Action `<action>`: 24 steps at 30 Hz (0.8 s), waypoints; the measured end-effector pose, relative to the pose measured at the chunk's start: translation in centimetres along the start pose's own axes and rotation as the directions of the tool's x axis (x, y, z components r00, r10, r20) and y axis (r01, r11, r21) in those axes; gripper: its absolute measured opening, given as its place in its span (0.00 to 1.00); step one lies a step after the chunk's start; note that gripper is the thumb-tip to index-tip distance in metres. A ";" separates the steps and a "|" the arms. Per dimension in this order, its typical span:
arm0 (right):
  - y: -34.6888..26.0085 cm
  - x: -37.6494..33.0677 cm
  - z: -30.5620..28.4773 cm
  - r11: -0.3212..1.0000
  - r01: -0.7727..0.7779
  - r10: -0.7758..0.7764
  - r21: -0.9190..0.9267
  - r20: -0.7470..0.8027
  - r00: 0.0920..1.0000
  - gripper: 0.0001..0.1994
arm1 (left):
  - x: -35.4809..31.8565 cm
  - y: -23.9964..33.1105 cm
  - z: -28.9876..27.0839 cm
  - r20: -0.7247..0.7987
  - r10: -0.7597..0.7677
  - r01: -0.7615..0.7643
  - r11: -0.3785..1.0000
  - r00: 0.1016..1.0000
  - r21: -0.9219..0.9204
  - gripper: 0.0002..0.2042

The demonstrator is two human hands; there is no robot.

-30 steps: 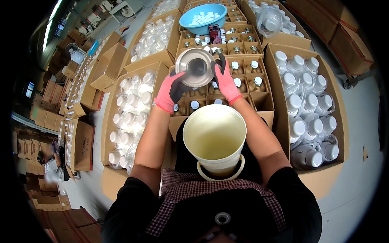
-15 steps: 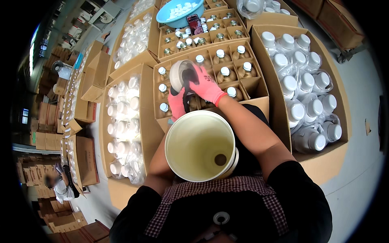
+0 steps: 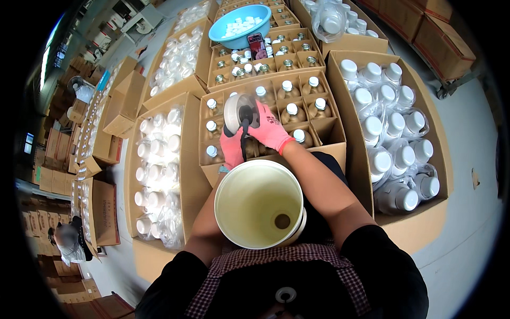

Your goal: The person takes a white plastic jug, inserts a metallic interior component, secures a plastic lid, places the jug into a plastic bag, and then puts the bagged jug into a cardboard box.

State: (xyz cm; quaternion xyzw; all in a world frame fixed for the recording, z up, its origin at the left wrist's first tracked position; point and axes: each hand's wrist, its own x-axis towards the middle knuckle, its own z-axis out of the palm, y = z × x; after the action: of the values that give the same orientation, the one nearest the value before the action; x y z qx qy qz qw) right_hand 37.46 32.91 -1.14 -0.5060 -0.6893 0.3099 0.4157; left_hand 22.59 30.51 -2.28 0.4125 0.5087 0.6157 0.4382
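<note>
A grey-white round thing with a ribbed side, perhaps a stack of rings or lids, is held over the near carton of capped bottles. My left hand, in a pink glove with dark palm, closes at its lower side; those fingers are partly hidden. My right hand, gloved alike, grips its right side with fingers curled and blurred. Clear bottles with white caps stand in the cardboard compartments around my hands. Between my forearms sits an open cream bucket, a small round brown spot at its bottom.
Cartons of bagged white-capped bottles flank me at left and right. Beyond, a blue basin of white caps and a phone rest on another bottle carton. A person is at far left.
The view has shifted slightly, so the cartons sit a little lower. Both hands stay on the ribbed round thing, which has turned a little between them.
</note>
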 end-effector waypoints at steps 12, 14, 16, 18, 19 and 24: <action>2.8 -0.1 0.2 0.993 -0.074 0.071 0.092 0.036 0.997 0.37 | -2.7 0.2 2.0 0.065 0.002 0.002 0.998 0.998 -0.065 0.15; 1.5 0.7 -0.3 0.985 0.158 -0.156 0.073 -0.024 0.987 0.40 | -1.5 1.0 0.3 0.036 0.013 -0.010 0.996 0.999 -0.089 0.18; 0.8 1.1 0.9 0.994 0.108 -0.109 0.037 0.042 0.993 0.34 | -0.9 -1.0 -0.7 0.032 0.076 -0.072 0.991 0.997 -0.113 0.21; 3.0 1.5 1.4 0.958 -0.108 0.098 0.266 0.052 0.994 0.24 | -2.6 2.1 1.4 0.169 0.124 -0.136 0.989 0.978 0.062 0.28; 4.7 1.7 1.9 0.819 -0.218 0.234 0.531 0.038 0.971 0.18 | -2.8 2.4 2.0 0.169 0.242 -0.284 0.911 0.955 0.298 0.30; 5.5 2.5 -4.0 0.328 -0.643 0.247 0.692 0.595 0.765 0.21 | -2.9 1.4 2.1 0.228 0.296 -0.343 0.917 0.928 0.204 0.33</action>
State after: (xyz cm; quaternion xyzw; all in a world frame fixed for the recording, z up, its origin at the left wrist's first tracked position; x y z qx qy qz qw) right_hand 43.11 36.92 -3.34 -0.3228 -0.3273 0.8104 0.3632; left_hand 25.26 28.15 -0.77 0.5977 0.4602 0.5702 0.3253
